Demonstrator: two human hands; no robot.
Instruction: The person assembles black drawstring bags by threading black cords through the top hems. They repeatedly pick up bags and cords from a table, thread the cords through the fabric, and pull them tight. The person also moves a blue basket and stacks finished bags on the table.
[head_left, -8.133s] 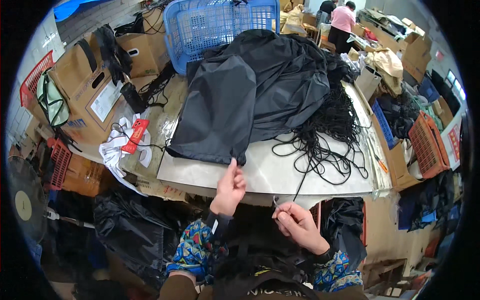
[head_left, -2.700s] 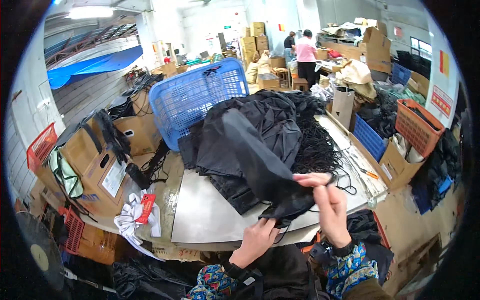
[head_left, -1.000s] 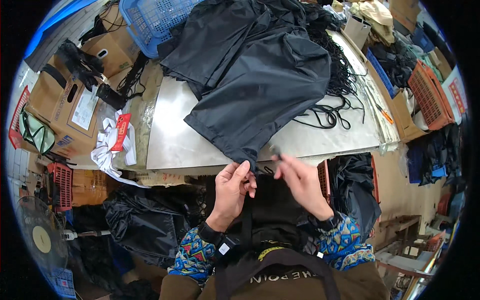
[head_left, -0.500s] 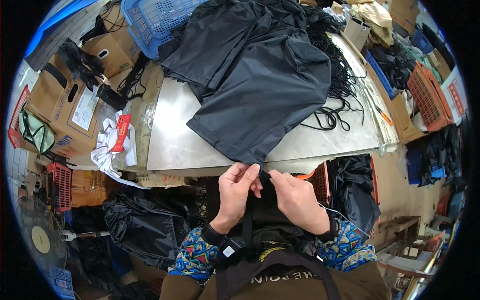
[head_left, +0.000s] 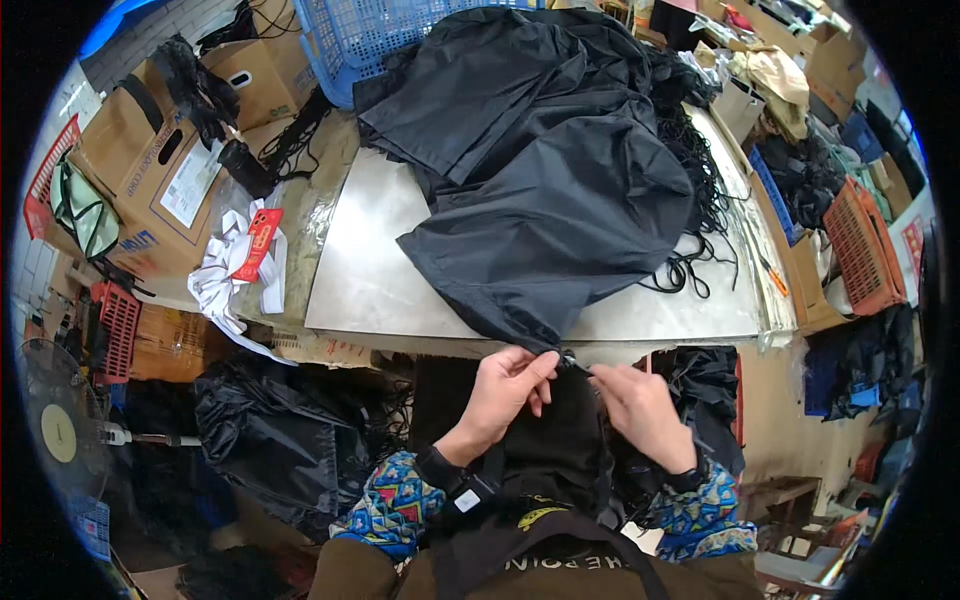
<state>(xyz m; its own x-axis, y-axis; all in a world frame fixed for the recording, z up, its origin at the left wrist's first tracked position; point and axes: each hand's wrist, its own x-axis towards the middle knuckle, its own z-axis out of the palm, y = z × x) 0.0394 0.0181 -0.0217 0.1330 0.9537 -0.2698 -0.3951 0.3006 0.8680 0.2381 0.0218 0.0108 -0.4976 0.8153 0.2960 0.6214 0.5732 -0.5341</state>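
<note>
A large piece of thin black fabric lies bunched over the table, and one corner hangs off its near edge. My left hand pinches that corner between thumb and fingers. Just to its right, my right hand is closed, with its fingertips on a small, thin, greyish piece by the fabric corner; its kind is too small to make out. Loose black cords trail from the right side of the fabric.
The pale tabletop has white ribbon and a red card at its left. Cardboard boxes and a blue basket stand behind. An orange-handled tool lies right. Below left are black fabric and a fan.
My right hand has drawn a little away from my left, showing the small greyish piece between them. The view has shifted, and the left hand keeps its pinch on the fabric corner.
</note>
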